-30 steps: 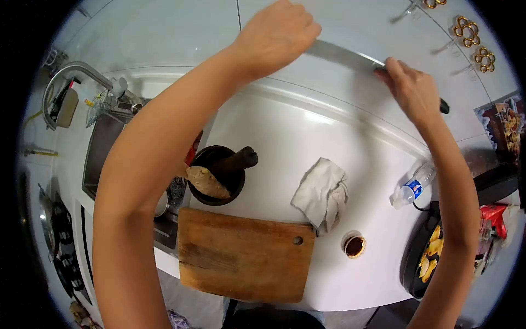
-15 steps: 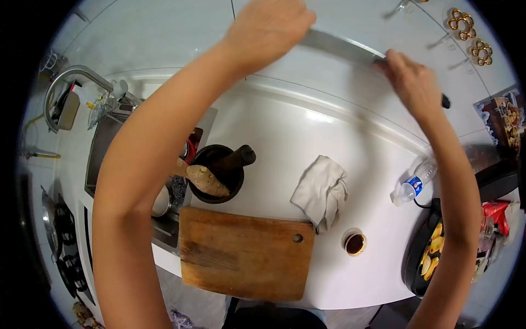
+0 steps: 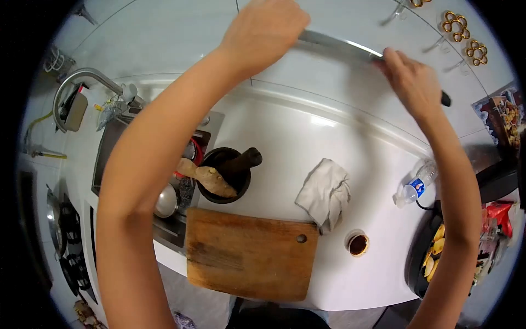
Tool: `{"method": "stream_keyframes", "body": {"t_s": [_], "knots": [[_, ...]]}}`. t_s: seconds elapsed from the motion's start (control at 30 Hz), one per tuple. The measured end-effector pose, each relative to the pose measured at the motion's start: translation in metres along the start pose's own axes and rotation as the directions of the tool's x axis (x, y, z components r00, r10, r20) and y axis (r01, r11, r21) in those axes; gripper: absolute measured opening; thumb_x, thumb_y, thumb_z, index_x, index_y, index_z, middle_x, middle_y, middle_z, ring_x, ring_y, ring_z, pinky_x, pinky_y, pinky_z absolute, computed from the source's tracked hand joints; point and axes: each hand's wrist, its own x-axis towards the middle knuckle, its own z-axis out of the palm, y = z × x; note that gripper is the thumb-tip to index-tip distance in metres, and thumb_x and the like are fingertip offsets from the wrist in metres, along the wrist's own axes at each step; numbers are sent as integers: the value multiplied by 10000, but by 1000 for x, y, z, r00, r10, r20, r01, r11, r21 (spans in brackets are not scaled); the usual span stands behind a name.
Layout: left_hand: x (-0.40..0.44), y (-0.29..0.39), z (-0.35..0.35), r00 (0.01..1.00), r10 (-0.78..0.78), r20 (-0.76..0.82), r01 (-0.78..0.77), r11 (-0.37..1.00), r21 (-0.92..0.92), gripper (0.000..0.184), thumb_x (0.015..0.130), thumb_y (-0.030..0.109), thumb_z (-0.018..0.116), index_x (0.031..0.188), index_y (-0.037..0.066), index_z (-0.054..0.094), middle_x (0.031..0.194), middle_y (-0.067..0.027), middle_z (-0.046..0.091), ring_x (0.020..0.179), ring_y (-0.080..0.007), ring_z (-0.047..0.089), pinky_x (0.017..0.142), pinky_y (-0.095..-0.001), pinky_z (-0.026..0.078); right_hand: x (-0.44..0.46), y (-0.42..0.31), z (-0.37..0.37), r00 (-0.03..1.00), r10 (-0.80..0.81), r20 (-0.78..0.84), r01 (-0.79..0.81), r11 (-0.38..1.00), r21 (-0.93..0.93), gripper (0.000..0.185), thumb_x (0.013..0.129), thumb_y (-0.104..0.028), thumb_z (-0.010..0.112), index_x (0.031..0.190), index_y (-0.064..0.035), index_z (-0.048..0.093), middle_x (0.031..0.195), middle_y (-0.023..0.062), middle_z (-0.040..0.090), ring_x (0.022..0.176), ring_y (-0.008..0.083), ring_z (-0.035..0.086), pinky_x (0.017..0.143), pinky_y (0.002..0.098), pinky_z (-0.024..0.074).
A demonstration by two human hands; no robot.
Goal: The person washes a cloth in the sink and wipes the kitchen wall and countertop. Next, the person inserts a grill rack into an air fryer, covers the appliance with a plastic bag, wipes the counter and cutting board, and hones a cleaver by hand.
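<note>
Up near the wall tiles, my right hand [image 3: 408,79] is closed round the black handle of a knife [image 3: 345,45]. The handle's end sticks out beyond the wrist side, and the long blade points left. My left hand [image 3: 266,33] is closed at the blade's far end, its fingers curled and mostly hidden; the tip is covered. Below on the counter lies a wooden cutting board [image 3: 252,255] with a hole in its corner. Behind the board stands a dark mortar [image 3: 244,189] with a pestle [image 3: 244,160] leaning in it and a piece of ginger [image 3: 215,182] across its rim.
A crumpled whitish cloth [image 3: 324,194] and a small cup of dark liquid [image 3: 358,244] sit right of the board. Farther right are a plastic bottle [image 3: 416,186] and a black pan [image 3: 416,268] with yellow slices. The sink and its faucet [image 3: 90,73] are at left.
My view has shifted slightly, so the counter things appear a little farther right. Both hands stay on the knife, with its blade at nearly the same angle.
</note>
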Motion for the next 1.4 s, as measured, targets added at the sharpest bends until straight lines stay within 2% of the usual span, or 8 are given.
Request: {"method": "stream_keyframes", "body": {"t_s": [0.1,0.3,0.4,0.6,0.9,1.0,1.1,1.4], "knots": [[-12,11,15,984,-90,156,80,994,70,149,731,80,587,875,51,570,880,-87,573,898,-253,535,821,-340,429,-11,-8,10,999,11,40,-11,1000,-10,257,856,-301,613,821,-91,468,679,69,567,539,275,575,456,383,439],[-6,16,8,995,-39,95,35,998,44,92,730,53,567,815,46,534,822,-109,551,837,-270,543,756,-374,450,-7,-1,-1,999,-21,25,22,999,-42,238,890,-315,556,829,-108,456,657,38,561,526,242,585,434,353,446],[17,26,9,970,-161,180,166,986,-14,50,714,56,561,763,46,552,700,-110,578,720,-275,590,626,-386,465,4,-4,-9,999,48,8,-48,996,-80,236,887,-316,557,832,-110,456,650,30,550,525,243,580,434,352,446],[27,22,27,853,-187,487,233,972,-35,146,744,17,560,886,47,568,787,-129,638,755,-325,622,636,-429,483,4,-8,3,996,37,79,-39,999,28,163,883,-251,549,900,-116,459,663,48,575,554,268,597,443,379,441],[18,32,32,951,-153,268,164,986,-21,64,793,79,479,806,44,531,712,-134,619,660,-324,627,578,-429,486,5,-24,5,973,105,208,-93,994,-64,199,880,-236,557,976,-125,424,748,96,632,608,328,607,499,418,461],[17,37,31,893,-168,417,174,984,22,68,790,84,482,815,47,533,709,-138,615,644,-312,625,572,-413,492,1,-25,8,959,129,252,-108,990,-93,172,888,-232,544,971,-135,429,749,97,636,624,332,616,505,421,466],[22,28,20,970,-140,201,142,990,4,65,782,88,491,811,45,530,702,-135,615,626,-303,627,572,-406,499,6,-22,2,974,109,200,-90,991,-102,172,882,-212,552,960,-119,430,749,102,634,636,339,615,518,433,470],[11,31,32,928,-147,343,147,989,28,165,758,32,550,921,50,547,797,-139,633,776,-324,626,653,-423,494,14,-19,-10,986,123,116,-121,992,-29,202,878,-218,569,925,-95,415,735,111,617,623,353,602,525,451,470]]}}
